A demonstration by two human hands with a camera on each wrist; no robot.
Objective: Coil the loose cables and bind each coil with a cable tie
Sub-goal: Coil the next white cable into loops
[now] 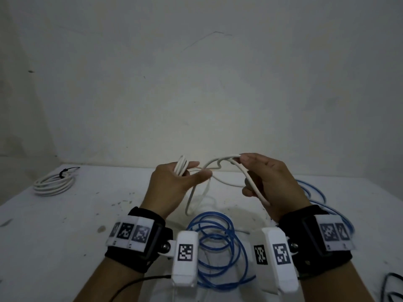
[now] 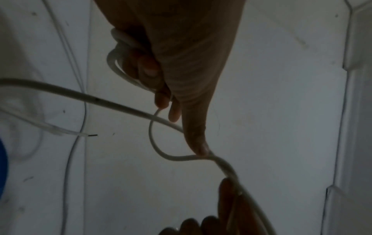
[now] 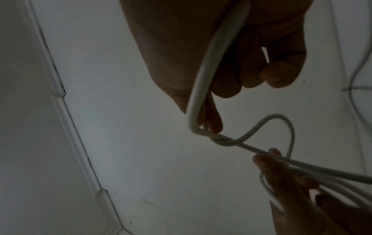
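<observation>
A white cable [image 1: 214,163] runs in the air between both hands above the table. My left hand [image 1: 174,182] grips a small bundle of its loops [image 1: 182,165], fingers curled round them [image 2: 120,63]. My right hand [image 1: 268,177] pinches a bend of the same cable [image 3: 201,79] between thumb and fingertips, and the strand runs down across its palm. Between the hands the cable crosses itself in a loose loop [image 3: 277,127]. Slack hangs down toward the table [image 1: 192,201].
A white coil [image 1: 54,182] bound with a black tie [image 1: 65,172] lies far left on the white table [image 1: 65,225]. A loose blue cable [image 1: 218,247] sprawls under my wrists and out to the right [image 1: 314,192]. A dark cable [image 1: 392,286] shows at the bottom right.
</observation>
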